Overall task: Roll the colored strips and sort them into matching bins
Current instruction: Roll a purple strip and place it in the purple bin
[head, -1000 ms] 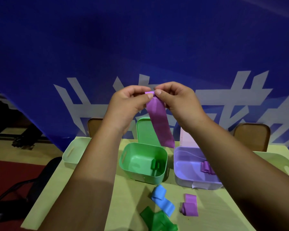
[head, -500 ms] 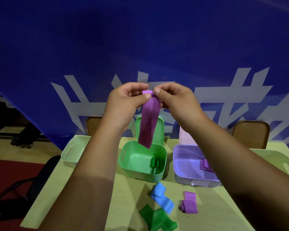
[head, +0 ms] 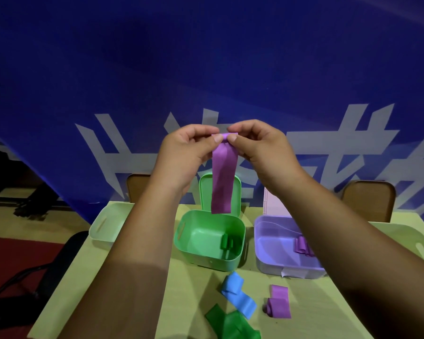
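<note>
- Dim room with a blue cast; light from above and ahead lands on the left hand [head: 181,152], the right hand [head: 262,148] and the tabletop [head: 194,289].
- The near forearms [head: 132,277] sit in heavy shadow.
- The purple strip [head: 222,177] looks sharp; lines bow toward the edges, and the floor [head: 10,253] is murky.

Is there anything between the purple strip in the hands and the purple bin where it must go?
Nothing visible. The left hand and right hand pinch the purple strip up in the air; the purple bin below is open, with bare floor beside its purple rolls.

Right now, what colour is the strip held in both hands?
Purple; the long hanging strip shows best in the head view.
</note>
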